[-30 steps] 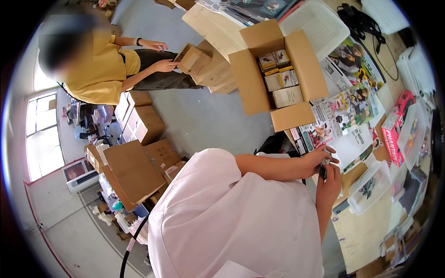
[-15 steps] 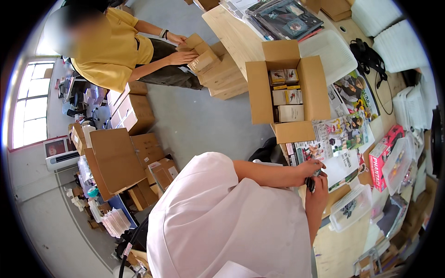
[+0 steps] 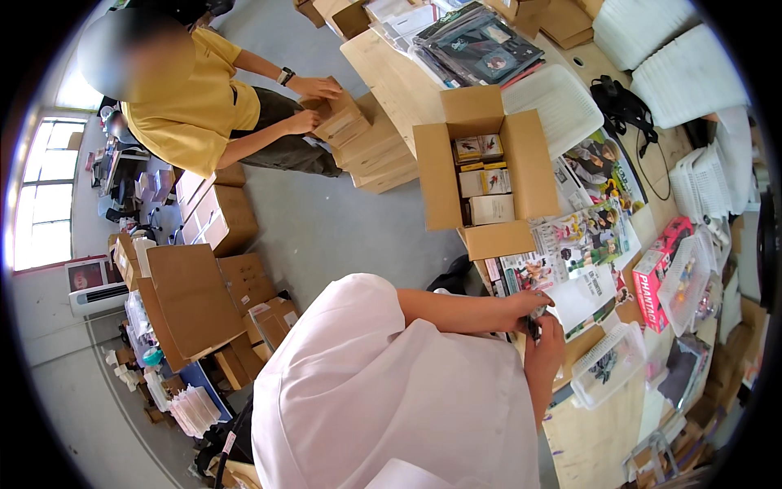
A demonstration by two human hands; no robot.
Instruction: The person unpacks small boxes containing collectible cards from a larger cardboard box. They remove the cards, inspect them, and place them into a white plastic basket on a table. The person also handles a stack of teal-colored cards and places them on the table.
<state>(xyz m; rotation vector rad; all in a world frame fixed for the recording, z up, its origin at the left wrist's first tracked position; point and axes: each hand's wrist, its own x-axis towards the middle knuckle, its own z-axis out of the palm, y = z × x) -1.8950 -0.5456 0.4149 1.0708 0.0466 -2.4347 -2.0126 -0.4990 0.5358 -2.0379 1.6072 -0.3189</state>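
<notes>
Both my hands meet over the table's near edge, around a small dark, partly glossy piece (image 3: 533, 328) whose kind I cannot make out. My left hand (image 3: 526, 304) pinches it from the upper side, fingers bent. From the lower side, my right hand (image 3: 547, 346) grips it with closed fingers, which cover much of it. Just beyond them lies a white sheet (image 3: 582, 297) on colourful printed posters (image 3: 580, 236). A clear plastic basket (image 3: 582, 387) with small dark parts in it stands to the right of my right hand.
An open carton (image 3: 533, 163) with small boxes inside stands on the table. A white tray (image 3: 562, 102) and a pink-red box (image 3: 649, 285) are nearby. Across the grey floor, a person in a yellow shirt (image 3: 179, 106) handles a carton (image 3: 342, 122) on a stack. More cartons (image 3: 187, 297) stand left.
The whole view has shifted slightly. My hands still hold the dark piece, its angle and my fingers' positions a little altered. The other person's hands have moved on their carton.
</notes>
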